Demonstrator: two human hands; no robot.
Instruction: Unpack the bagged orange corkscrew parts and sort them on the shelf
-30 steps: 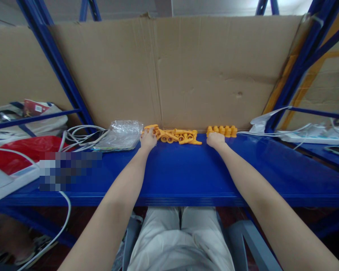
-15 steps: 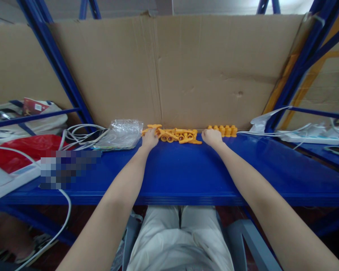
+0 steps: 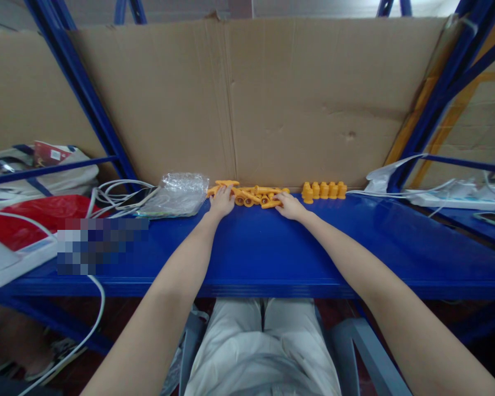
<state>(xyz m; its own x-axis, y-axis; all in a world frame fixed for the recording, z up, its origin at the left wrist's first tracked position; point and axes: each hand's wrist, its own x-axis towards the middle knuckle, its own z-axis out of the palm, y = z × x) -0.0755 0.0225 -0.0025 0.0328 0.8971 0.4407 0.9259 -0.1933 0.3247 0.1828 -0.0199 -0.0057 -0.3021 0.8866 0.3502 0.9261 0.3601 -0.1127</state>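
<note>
Right between the two hands, a jumbled pile of yellow-orange plastic pieces [image 3: 251, 196], some long and slender, some with round, hollow-looking ends! Down over the pile's left part, the bare left hand [image 3: 223, 202], fingers partly bent, touching pieces; hard to tell whether gripping any. Across at the other end, the bare right hand [image 3: 291, 207], loosely curved, half open, fingertips at an end piece; again hard to tell, pinched or merely touched. Just to the right of that hand, a close-set group of stubby yellow-orange plastic pieces [image 3: 332, 191], one set forward at the near left corner. Just left of the left hand, a crinkled clear plastic bag [image 3: 175, 193]; farther left, looped white cables [image 3: 107, 192]. Under both hands, a glossy blue metal tabletop [image 3: 268, 247]; behind them, upright, a creased brown cardboard panel [image 3: 292, 99]. Well off to the right hand's right, a white power strip [image 3: 449, 201].
</note>
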